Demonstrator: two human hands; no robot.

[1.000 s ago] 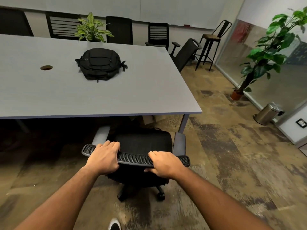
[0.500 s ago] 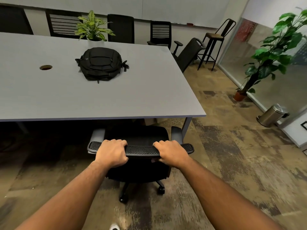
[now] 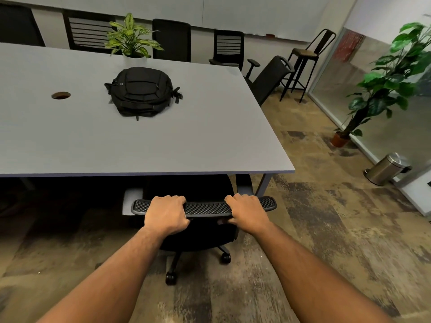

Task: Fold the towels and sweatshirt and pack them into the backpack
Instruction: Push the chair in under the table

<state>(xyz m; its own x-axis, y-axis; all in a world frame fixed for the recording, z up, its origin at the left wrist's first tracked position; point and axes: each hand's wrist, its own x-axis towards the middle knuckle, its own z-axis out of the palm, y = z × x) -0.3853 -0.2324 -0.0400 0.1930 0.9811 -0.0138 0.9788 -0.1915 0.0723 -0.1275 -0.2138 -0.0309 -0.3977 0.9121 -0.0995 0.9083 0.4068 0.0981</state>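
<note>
I have both hands on the top rail of the office chair (image 3: 205, 207), my left hand (image 3: 166, 214) curled over its left part and my right hand (image 3: 247, 212) wrapped over its right part, fingers hooked over the front edge and thumbs tucked under, so each is grasping the rail firmly. I hold it at 2 spread points because that gives me even control of a thing on casters; a single grip would let it swivel. The rail is a curved black strip with a fine mesh weave, springy-looking, and the seat below it sits mostly under the table (image 3: 163, 145), which I judge is where I want it, out of my way so I can stand close to the edge and work. The tabletop is a broad, smooth, matte grey slab with a round cable hole (image 3: 61, 95) in it. The backpack (image 3: 142, 90), black, rounded and soft-sided with stitched panels and loose straps, lies flat near the far side, just in front of a potted plant (image 3: 131, 40), and it looks zipped. I see no towels or sweatshirt anywhere here, so I reckon the folding has not begun and I must fetch them first
</note>
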